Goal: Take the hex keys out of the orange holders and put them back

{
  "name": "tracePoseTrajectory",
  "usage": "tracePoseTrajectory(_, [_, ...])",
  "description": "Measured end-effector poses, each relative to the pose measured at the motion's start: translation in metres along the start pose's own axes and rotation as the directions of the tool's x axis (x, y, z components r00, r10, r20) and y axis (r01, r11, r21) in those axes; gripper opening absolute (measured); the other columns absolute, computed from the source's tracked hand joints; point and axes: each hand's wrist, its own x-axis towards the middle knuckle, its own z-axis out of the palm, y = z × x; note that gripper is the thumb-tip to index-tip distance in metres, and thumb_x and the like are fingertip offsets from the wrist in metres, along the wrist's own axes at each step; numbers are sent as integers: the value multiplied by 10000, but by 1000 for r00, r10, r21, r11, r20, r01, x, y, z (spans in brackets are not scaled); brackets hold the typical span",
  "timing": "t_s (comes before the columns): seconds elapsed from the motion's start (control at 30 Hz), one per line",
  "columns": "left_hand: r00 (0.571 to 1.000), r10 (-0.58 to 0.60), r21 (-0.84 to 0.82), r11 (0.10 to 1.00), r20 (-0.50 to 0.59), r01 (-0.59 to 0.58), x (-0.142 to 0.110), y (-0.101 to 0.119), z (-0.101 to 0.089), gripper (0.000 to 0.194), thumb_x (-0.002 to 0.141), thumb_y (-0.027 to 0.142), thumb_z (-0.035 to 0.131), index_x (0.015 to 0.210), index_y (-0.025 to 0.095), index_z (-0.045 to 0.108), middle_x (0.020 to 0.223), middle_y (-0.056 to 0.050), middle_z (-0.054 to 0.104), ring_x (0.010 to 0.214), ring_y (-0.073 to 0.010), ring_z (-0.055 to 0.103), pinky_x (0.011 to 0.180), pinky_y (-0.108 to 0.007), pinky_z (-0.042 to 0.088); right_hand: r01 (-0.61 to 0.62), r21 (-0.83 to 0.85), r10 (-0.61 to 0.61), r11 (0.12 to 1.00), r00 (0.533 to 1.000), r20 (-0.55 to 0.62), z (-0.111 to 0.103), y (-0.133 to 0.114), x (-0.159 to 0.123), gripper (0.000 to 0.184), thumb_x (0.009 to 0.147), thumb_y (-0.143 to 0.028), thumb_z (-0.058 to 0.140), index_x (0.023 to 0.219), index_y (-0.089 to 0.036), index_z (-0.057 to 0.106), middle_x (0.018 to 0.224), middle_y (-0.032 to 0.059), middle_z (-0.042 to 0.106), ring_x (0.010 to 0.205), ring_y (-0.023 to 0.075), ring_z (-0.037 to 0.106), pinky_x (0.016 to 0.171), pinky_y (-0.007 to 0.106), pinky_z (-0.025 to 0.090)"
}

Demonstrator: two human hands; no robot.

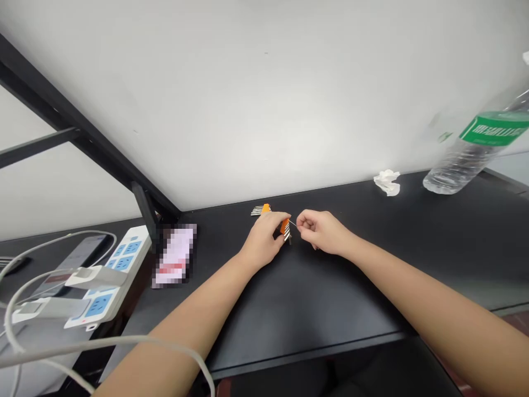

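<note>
My left hand (266,237) grips an orange hex key holder (285,225) above the black tabletop. Several silver keys fan out from its lower side. Pinched in my right hand (320,229) is a thin, light metal piece, probably a hex key (293,224), running toward the holder's top. Whether its end sits inside a slot is too small to tell. Just behind my left hand lies a second orange holder (266,208) with silver keys pointing left.
On the left are a white power strip (129,248) with plugged-in chargers, looping cables (103,344) and a black metal frame (99,160). A blurred pink-white item (177,253) lies beside it. Crumpled tissue (387,182) and a large plastic bottle (458,160) stand right, by the wall.
</note>
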Motion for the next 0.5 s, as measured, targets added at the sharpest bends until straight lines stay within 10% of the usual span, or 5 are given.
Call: tracePoseTrajectory(0.5, [1000,-16,-35,999,12,16,0,-2,2,491,804,41,669,1255,221,600,1178,-60,700,1095,-221,666,1005,-429,552,-35,58,36,998,999,-3,1,5,0,54,806,-192,554,847,-222,572,613,-81,570,422,88,549,449,204,426])
